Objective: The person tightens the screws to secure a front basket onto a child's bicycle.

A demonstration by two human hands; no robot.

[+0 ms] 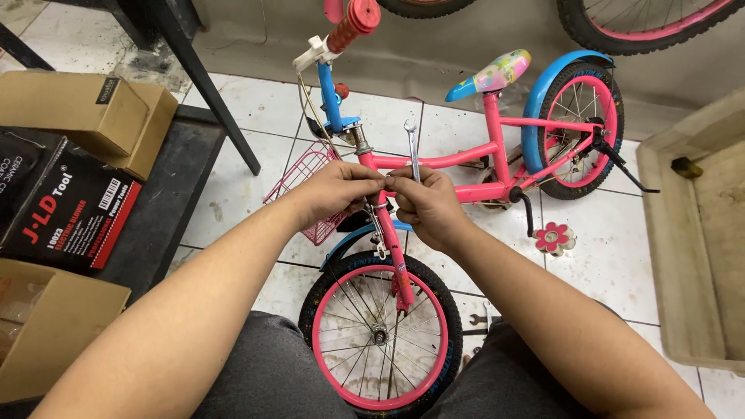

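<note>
1. A small pink children's bicycle (466, 159) stood on the white tiled floor (613, 240), its front wheel (380, 334) held between the person's knees and its rear wheel (578, 128) towards the far wall.
2. The left hand (334, 190) was closed, fingertips pinching at a fitting on the top of the front fork (392, 248), just below the head tube.
3. The right hand (427, 206) was closed around a metal spanner (411, 151), whose upper end stood upright above the knuckles.
4. Both hands met at the same point; the fitting itself was hidden by the fingers.
5. Judgement: a fastener near the fork top was being worked, probably tightened or loosened.
6. Judgement: the next move calls for seating the spanner squarely while the left hand steadies the part.
7. A pink wire basket (306, 182) hung left of the fork; cardboard boxes (85, 109) lay at the floor's left edge.
</note>
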